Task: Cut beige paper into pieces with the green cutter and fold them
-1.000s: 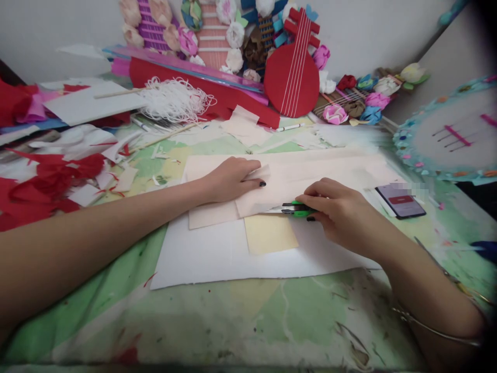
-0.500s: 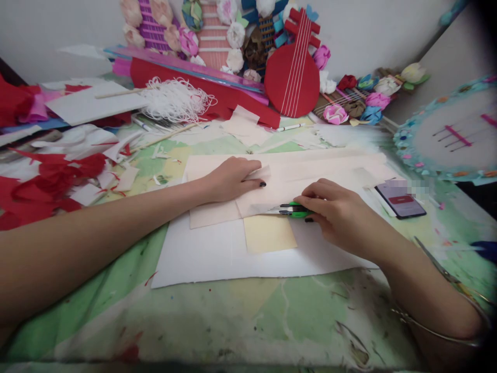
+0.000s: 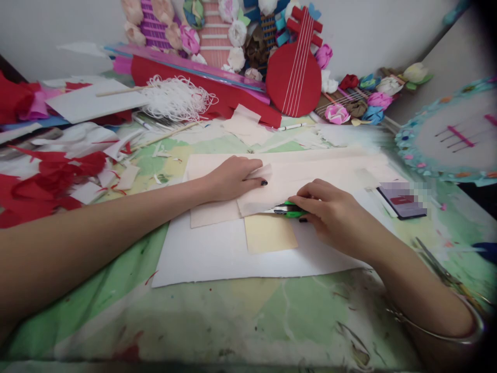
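Right hand (image 3: 334, 217) closed on a cutter (image 3: 293, 210), left hand (image 3: 236, 178) on the paper (image 3: 322, 166)

From where I stood, the right hand had its thumb and fingers clamped on the green-and-black cutter, which pointed left from the grip along the paper's near edge. Whether its tip lay over or under that edge, I couldn't tell. The paper, pale pink, spread beyond the grip and off to its left.

Left of the grip, the left hand rested palm down on the paper, thumb and forefinger apart, with a loose flap rising between them. A second pale sheet (image 3: 213, 215) showed under that wrist.

Just nearer than the cutter lay a yellow slip (image 3: 269, 235), partly covered by the paper, and below it all a white board (image 3: 202, 261) on the stained green cloth (image 3: 248, 321). Right of the grip sat a phone (image 3: 402, 202); nearer, beside the right forearm, scissors (image 3: 438, 267), with a bangle (image 3: 462, 339) at the forearm.

Beyond the grip, well apart from it, stood a red lute (image 3: 293, 80) with white strings. A pen (image 3: 292, 126) lay before it, a heap of string (image 3: 176, 98) to its left. Far left of the grip were red scraps (image 3: 64, 176).
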{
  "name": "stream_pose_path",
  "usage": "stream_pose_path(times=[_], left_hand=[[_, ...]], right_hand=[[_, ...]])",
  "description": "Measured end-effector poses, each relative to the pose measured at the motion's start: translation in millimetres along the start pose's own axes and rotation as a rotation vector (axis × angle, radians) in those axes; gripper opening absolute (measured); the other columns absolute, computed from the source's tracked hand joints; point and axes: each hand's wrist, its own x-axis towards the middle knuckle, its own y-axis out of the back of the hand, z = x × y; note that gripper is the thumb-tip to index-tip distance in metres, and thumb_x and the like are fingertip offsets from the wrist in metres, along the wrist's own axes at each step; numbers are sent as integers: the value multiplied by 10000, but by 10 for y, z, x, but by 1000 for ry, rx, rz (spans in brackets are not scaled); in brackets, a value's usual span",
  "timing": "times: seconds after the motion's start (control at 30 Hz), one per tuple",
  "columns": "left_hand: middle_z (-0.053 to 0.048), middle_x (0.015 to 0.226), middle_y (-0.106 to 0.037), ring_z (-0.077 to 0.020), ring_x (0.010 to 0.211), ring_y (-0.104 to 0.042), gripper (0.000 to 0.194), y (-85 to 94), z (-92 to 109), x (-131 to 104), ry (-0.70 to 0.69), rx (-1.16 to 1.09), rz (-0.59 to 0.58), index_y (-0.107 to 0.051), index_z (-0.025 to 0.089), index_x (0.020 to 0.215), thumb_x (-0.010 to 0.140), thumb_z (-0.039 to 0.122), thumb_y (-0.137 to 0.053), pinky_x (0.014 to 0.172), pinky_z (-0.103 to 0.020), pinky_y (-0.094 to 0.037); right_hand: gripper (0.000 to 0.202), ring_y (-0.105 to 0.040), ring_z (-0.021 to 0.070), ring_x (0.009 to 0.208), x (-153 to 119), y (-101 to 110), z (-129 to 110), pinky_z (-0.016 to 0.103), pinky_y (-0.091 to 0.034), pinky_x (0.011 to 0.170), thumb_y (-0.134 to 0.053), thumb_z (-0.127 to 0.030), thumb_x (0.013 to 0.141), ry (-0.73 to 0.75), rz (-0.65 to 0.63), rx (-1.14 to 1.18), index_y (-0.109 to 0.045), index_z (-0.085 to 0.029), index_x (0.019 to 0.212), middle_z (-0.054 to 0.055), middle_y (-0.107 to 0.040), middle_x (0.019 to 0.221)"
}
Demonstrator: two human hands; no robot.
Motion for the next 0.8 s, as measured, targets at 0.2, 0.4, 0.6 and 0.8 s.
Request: stream_pose_path(times=[0.2,0.4,0.6,0.8], left_hand=[[8,669,-460,-158,636,-436,325,-7,-17,-7,-11,11,-5,-322,205,695,908,382,-491,596,-270,-283],[-6,681,-484,-165,639,-452,321,8,2,-4,0,34,-22,-334,206,696,925,392,-462,599,-277,-298],[-26,745,-540,-180,691,-496,286,19,14,-6,33,23,-13,-377,201,729,939,379,-452,625,-282,-318],[-21,756,-534,-179,701,-496,299,2,1,-13,29,-7,10,-388,199,742,944,413,-441,636,-280,-323]], right_hand=[[334,-558,241,872,-3,20,-13,353,-451,700,-420,-21,842,-2,3,14,-702,-154,961,129,-633,919],[359,-570,248,870,-50,70,27,355,-465,698,-401,30,789,-10,-8,-4,-700,-133,905,128,-628,898],[358,-577,254,880,-46,47,41,354,-471,700,-412,46,756,-12,6,-31,-697,-120,896,130,-630,911],[324,-569,251,900,10,-14,-3,352,-471,709,-428,18,795,-13,15,-34,-696,-123,913,140,-631,951]])
